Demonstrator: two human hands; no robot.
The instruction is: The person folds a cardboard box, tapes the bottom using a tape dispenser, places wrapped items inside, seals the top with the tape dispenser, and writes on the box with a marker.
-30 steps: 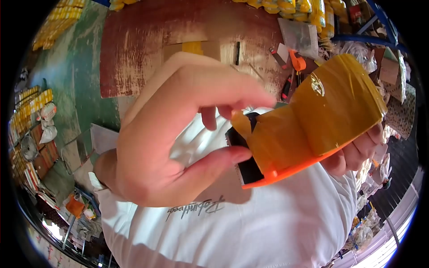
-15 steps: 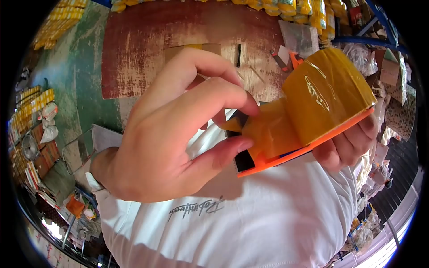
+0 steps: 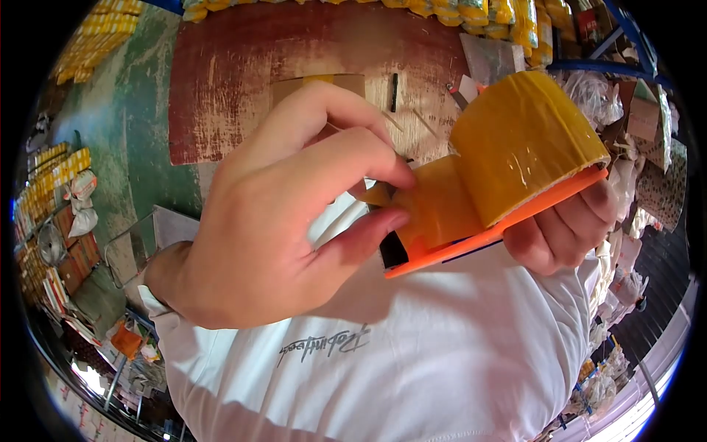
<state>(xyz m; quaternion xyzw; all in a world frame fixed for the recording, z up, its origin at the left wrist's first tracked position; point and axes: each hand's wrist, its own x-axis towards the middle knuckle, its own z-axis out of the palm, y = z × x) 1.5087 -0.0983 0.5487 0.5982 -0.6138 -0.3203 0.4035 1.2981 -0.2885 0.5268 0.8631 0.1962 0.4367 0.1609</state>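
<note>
My right hand (image 3: 563,232) grips an orange tape dispenser (image 3: 482,243) from below and the right. A wide roll of yellow-brown tape (image 3: 523,144) sits on it. From the roll, a tape strip (image 3: 438,202) runs left over the dispenser's front, where a black part (image 3: 393,250) shows at the end. With thumb and index finger at the strip's two edges, my left hand (image 3: 287,199) pinches the tape near its loose end. That loose flap is partly hidden behind the fingers.
Past my hands lies a worn red board (image 3: 213,88) with a cardboard piece (image 3: 287,87), a black pen (image 3: 394,92) and thin sticks. Yellow packages (image 3: 99,37) are stacked at the back left. Clear plastic bags (image 3: 593,99) and a blue frame (image 3: 596,66) stand at the right.
The dispenser and my right hand have moved a little left, and the roll has tilted more upright. My left index finger has come down onto the tape strip.
</note>
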